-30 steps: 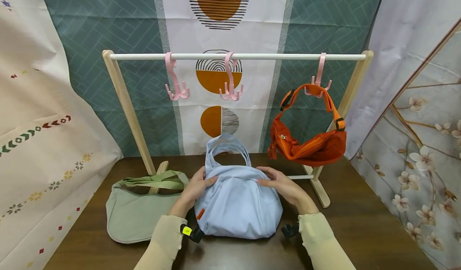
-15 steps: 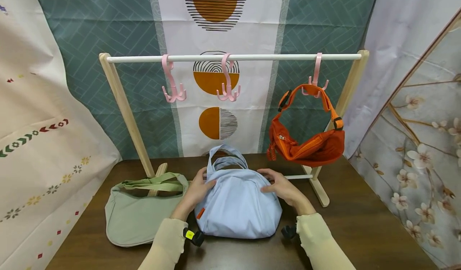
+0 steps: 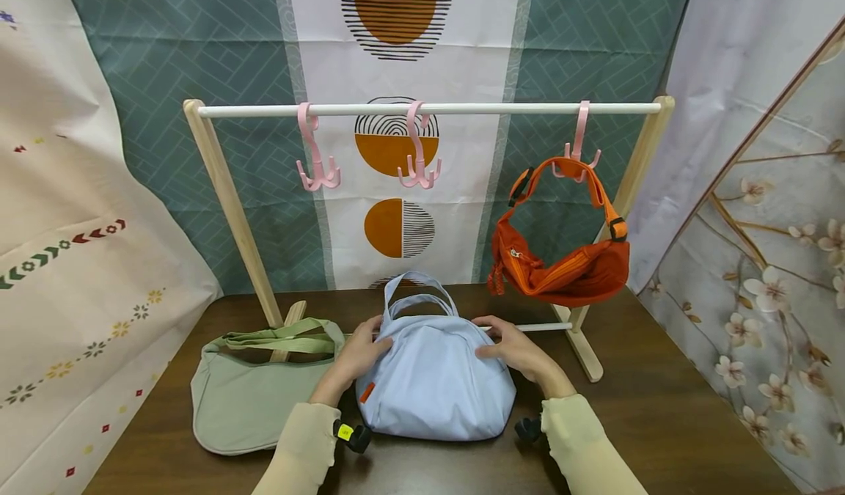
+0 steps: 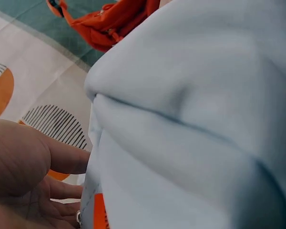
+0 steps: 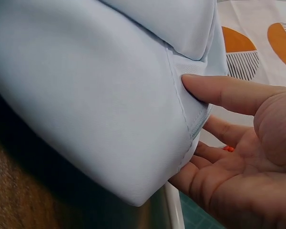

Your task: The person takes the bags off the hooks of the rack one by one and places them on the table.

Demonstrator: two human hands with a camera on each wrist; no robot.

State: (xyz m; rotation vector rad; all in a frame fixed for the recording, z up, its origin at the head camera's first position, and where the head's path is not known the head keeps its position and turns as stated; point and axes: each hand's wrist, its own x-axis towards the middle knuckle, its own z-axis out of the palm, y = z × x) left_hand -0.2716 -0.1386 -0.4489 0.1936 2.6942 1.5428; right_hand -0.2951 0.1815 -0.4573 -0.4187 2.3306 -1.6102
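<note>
A light blue handbag (image 3: pixel 439 381) with two upright handles and a small orange tag stands on the table. My left hand (image 3: pixel 359 350) holds its left side, the thumb at the edge and the other fingers partly hidden behind the cloth. On the opposite side, my right hand (image 3: pixel 518 350) grips the bag; in the right wrist view, the thumb lies on the front of the fabric (image 5: pixel 109 100) and the fingers reach behind. A sage green shoulder bag (image 3: pixel 244 403) lies left of my left hand. An orange-red waist bag (image 3: pixel 561 268) hangs at the right.
Behind the handbag stands a rack with a white rail (image 3: pixel 502 108) and wooden legs. Pink hooks hang from it: a left hook (image 3: pixel 320 172), a middle hook (image 3: pixel 418 172) and one holding the waist bag. Patterned cloths surround the brown table (image 3: pixel 667 422).
The blue handbag's top and handles have sunk lower, with the handles briefly leaning before standing straighter. My hands stay at its sides, and the right thumb has shifted slightly outward. The view has shifted slightly.
</note>
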